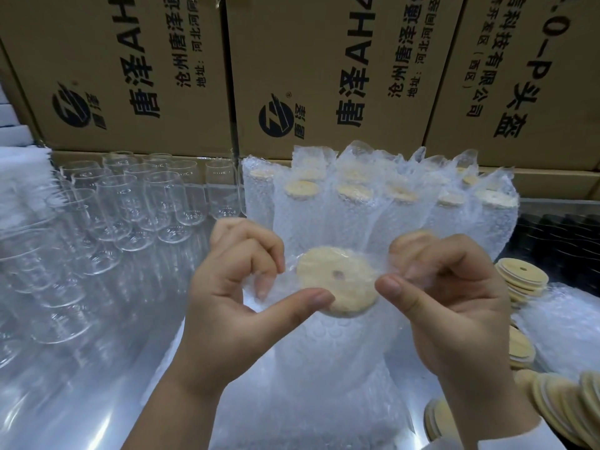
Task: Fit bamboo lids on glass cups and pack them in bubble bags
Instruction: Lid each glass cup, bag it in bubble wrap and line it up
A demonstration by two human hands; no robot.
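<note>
The bamboo lid (pixel 337 282) shows at the mouth of a bubble bag (pixel 324 352) held at centre above the surface (pixel 146 368). The left hand (pixel 227 303) and right hand (pixel 454 303) each keep a narrow grip, pinching the bag's rim. Bagged cups (pixel 373 203) stand behind, bare glass cups (pixel 130 203) to the left, loose lids (pixel 522 280) to the right.

Printed cardboard boxes (pixel 136 76) behind; black items (pixel 558 235), possibly lids, right.

I see a shiny silver metal table (pixel 152 384). Bubble-bagged, bamboo-lidded cups (pixel 373 203) stand at its back. Clear empty glass cups (pixel 130 203) crowd left of them, and round bamboo lids (pixel 522 280) sit stacked to their right.
</note>
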